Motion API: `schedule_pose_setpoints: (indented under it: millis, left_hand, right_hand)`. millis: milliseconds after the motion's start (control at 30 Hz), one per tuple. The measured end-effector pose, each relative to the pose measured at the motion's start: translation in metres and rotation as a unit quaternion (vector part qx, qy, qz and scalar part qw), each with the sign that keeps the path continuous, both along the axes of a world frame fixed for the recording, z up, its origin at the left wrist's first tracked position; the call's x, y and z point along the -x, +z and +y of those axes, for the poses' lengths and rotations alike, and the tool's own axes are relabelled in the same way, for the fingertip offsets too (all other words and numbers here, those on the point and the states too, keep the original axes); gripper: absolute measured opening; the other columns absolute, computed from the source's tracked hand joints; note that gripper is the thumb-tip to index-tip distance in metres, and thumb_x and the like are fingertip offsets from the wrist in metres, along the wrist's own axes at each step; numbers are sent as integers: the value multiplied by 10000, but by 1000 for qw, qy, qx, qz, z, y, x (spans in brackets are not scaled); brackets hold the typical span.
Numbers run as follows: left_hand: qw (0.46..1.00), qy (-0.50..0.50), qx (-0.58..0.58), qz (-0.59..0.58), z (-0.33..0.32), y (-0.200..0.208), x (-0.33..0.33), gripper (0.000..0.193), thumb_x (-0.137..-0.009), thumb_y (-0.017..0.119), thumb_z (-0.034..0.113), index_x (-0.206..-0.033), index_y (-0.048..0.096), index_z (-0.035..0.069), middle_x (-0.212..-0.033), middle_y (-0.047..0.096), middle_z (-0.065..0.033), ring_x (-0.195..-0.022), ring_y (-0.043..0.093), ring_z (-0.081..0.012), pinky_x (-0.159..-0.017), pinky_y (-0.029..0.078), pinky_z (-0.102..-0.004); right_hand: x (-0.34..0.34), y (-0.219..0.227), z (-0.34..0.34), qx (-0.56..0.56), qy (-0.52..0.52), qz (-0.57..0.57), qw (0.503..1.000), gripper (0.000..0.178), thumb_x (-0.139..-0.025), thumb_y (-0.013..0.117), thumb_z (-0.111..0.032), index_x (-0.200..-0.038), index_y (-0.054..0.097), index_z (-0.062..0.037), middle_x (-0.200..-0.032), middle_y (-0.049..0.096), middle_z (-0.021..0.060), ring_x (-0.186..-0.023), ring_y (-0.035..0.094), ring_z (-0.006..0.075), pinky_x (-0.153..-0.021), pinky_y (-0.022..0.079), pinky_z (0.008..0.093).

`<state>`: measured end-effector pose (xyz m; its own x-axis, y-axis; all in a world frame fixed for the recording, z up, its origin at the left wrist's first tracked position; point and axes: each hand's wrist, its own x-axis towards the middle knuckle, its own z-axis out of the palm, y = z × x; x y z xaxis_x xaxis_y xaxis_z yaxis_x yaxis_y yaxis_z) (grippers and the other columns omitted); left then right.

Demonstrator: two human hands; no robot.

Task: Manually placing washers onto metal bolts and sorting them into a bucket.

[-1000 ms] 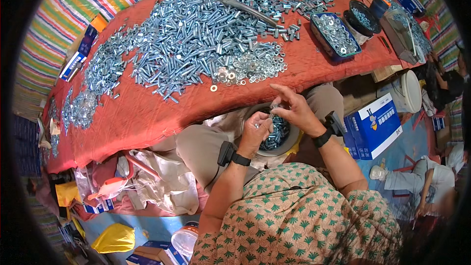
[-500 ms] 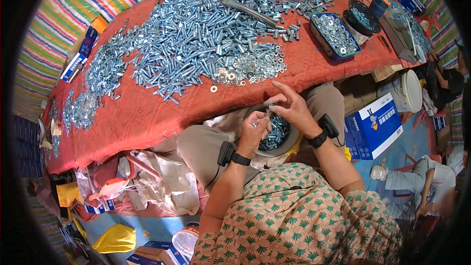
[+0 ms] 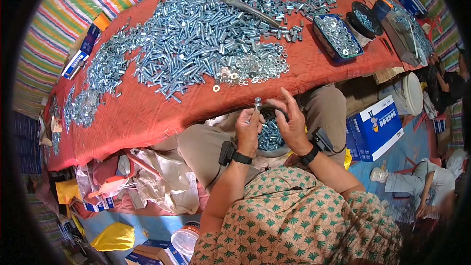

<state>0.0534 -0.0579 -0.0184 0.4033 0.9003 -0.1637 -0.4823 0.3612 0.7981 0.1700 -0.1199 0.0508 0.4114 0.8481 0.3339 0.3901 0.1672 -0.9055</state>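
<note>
My left hand (image 3: 248, 130) is closed on an upright metal bolt (image 3: 257, 102), whose head end sticks up above the fingertips. Just to its right, my right hand (image 3: 293, 128) has its fingers apart and shows nothing in its grip. Below and between both hands stands a bucket (image 3: 273, 153) between my knees, with many assembled-looking bolts (image 3: 271, 136) inside. On the red-covered table (image 3: 157, 118) ahead lies a wide heap of bolts and metal sleeves (image 3: 181, 34). A patch of flat washers (image 3: 262, 65) spreads along the heap's near right side.
A blue-rimmed tub of washers (image 3: 338, 37) and a black bowl (image 3: 364, 18) stand on the table's right. A metal bar (image 3: 252, 12) lies across the heap. Blue-and-white cartons (image 3: 375, 127) sit to my right. Another person (image 3: 431, 186) is at the far right.
My hands have drawn apart. The left has tipped the bolt upright in its fingers, and the right has let go and moved slightly down and right.
</note>
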Motion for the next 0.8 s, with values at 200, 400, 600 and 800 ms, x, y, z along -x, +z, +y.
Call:
schedule_pose_setpoints:
  millis: [200,400,600,800]
  left_hand:
    - [1000,3,-1,-5,-2,-6,2,89,-953,592,126,-953,550,48,-737,602,-33,-521,454,-47,-452,342,-171]
    - [1000,5,-7,4,-4,-7,-2,100,-939,617,135,-948,551,61,-748,605,-24,-525,467,-50,-460,354,-173]
    - [1000,6,-21,15,-5,-10,-5,96,-948,603,128,-960,555,46,-724,601,-8,-532,462,-33,-470,350,-156]
    - [988,-69,-17,137,-13,-33,4,126,-925,606,142,-1006,595,46,-731,627,-12,-546,476,-29,-471,358,-177]
  right_hand:
    - [10,0,3,70,143,86,984,720,-846,475,72,-1497,174,5,-1382,495,197,-1270,475,206,-1081,314,319]
    - [4,-13,-9,28,49,77,995,710,-835,522,46,-1474,218,-10,-1249,611,177,-1198,557,262,-1019,386,344]
    - [4,-13,5,61,125,107,984,732,-844,517,42,-1487,167,13,-1431,422,225,-1331,416,230,-1097,308,330]
    - [10,3,-29,85,70,39,993,719,-832,610,-6,-1457,255,-2,-1235,593,189,-1188,551,274,-1020,393,348]
